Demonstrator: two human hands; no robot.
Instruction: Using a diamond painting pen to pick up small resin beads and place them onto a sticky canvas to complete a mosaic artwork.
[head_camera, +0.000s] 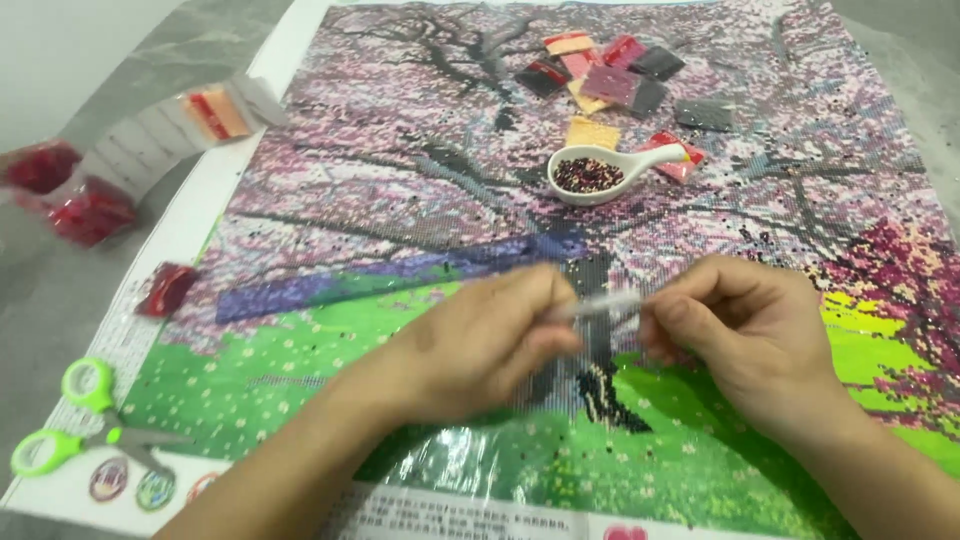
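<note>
Pinching a thin translucent applicator pen between them, left hand and right hand closed on its ends above the diamond-painting canvas. Pen looked light, stiff, slippery; best gripped mid-barrel. White bead tray sat beyond.

A grey table bears a diamond-painting canvas and red bead packets.
</note>
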